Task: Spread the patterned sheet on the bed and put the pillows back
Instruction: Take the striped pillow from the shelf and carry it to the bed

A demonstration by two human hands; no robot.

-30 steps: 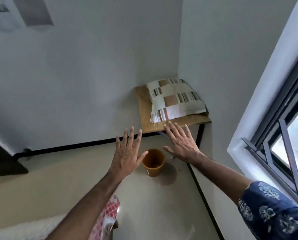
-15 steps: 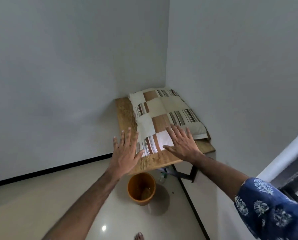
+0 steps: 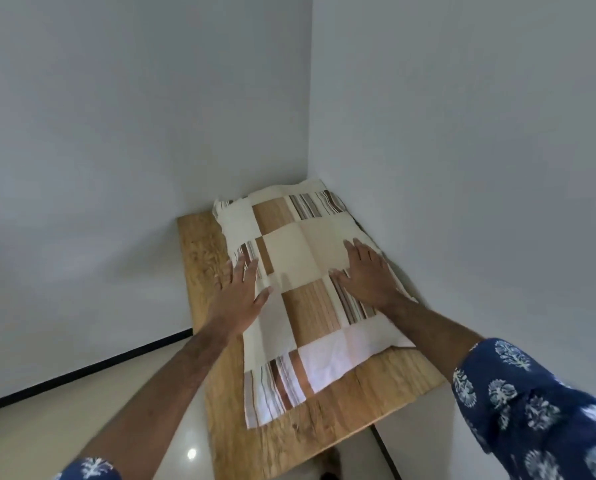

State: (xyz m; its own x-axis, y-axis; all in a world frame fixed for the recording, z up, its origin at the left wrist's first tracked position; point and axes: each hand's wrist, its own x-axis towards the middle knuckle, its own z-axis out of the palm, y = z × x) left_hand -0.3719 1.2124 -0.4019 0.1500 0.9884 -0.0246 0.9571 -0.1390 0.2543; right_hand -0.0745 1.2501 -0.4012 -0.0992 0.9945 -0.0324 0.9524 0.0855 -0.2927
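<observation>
Seen from a head-worn camera looking down into a room corner. Upper left of the frame: a plain grey-white wall [image 3: 116, 150], running down to a black skirting strip [image 3: 82, 368] at lower left, with pale glossy floor [image 3: 40, 431] beneath. Bottom left corner: a scrap of blue floral sleeve [image 3: 92, 471], and from it a bare forearm reaching up and rightward toward the centre. Left of centre: the left hand [image 3: 237, 292], fingers straight and spread, thumb stretched out to the right, lying at the left edge of the pillow, partly over the wood beside it. Centre: a wooden table [image 3: 289, 438] pushed into the corner, its grain showing along the left and near sides. On top of it: the pillow [image 3: 300, 258], patchwork in cream, tan, brown and striped squares, lying flat with its far end against the corner and its near end short of the table's front edge. Right of centre: the right hand [image 3: 369, 275], fingers straight and close together, thumb out to the left, flat on the pillow's right side. Lower right: the right forearm and a blue sleeve [image 3: 531, 410] with white floral print. Upper right: the second grey-white wall [image 3: 480, 133], meeting the first in a vertical line above the pillow.
</observation>
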